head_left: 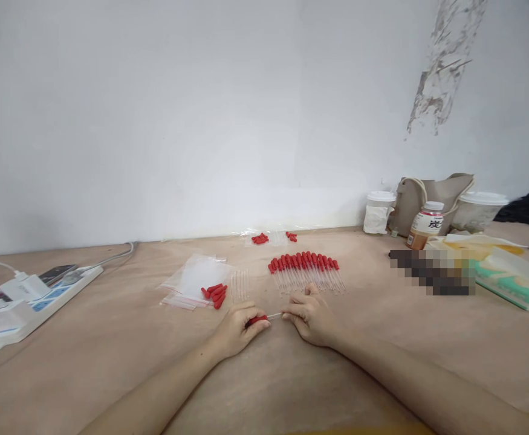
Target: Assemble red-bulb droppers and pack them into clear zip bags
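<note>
Between thumb and fingers, my left hand grips a red rubber dropper bulb. A thin glass dropper tube runs from the bulb's right end to the fingertips of my right hand, which pinch its far end. Beyond my left hand lie several loose red bulbs and a short row of bare glass tubes. Past my right hand, a fanned row of glass droppers with red bulbs lies on the table, bulbs pointing away from me.
Clear plastic bags lie left of the loose bulbs; bags with more red bulbs lie near the wall. A power strip with chargers is at left. A bottle, lidded cup, bag and tissue pack stand right.
</note>
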`<state>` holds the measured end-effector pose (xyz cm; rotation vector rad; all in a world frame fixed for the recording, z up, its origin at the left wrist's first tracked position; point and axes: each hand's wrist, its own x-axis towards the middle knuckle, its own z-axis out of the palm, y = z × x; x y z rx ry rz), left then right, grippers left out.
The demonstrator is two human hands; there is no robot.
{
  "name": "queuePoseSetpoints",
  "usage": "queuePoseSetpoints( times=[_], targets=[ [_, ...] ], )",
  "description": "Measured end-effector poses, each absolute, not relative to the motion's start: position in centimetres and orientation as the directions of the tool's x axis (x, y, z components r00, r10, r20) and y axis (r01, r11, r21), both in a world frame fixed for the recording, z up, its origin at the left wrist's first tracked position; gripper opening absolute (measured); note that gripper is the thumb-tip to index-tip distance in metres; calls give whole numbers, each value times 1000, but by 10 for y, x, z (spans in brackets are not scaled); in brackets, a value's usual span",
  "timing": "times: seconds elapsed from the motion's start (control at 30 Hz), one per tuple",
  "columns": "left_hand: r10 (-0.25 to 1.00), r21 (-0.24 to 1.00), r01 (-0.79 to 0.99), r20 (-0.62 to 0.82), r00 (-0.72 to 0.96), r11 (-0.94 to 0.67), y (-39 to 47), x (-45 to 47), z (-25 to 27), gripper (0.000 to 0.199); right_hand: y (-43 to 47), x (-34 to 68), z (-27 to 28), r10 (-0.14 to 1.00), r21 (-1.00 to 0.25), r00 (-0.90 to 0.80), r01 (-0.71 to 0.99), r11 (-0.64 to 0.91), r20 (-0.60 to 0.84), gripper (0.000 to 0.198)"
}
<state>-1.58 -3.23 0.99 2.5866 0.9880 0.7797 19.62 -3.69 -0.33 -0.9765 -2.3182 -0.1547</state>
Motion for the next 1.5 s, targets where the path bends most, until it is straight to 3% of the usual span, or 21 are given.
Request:
queuePoseSetpoints(
  times=[0.33,0.63,0.97,1.03,1.1,1.2,1.3,1.4,1.5],
  targets=[
    [647,372,531,375,664,-761,-35,-16,9,21,-41,186,-4,551,-26,-584,672,740,596,21],
    [665,380,547,388,637,-746,-32,-15,9,23,-41,179,-6,629,-132,-519,701,701,579,23],
    [763,495,591,517,388,-636,-19,-17,3,21,-43,184,16,642,-14,-551,753,658,533,18],
    [764,478,636,573,297,-606,-13,-27,7,30,-41,187,18,731,-132,-453,799,587,510,17],
    [764,452,699,611,209,-553,-5,-42,14,26,-34,188,20,853,-327,-287,832,448,436,19],
    [810,381,822,566,154,-422,7,-70,25,22,-16,182,25,947,-490,-107,834,252,304,22],
    [855,298,874,473,214,-384,15,-89,25,33,5,164,28,951,-438,-53,879,190,305,24],
    [882,287,880,399,251,-380,18,-95,15,49,24,143,25,945,-377,5,918,125,327,25],
    [896,291,879,353,269,-378,19,-92,2,50,36,132,20,949,-345,44,936,70,312,26]
  ],
)
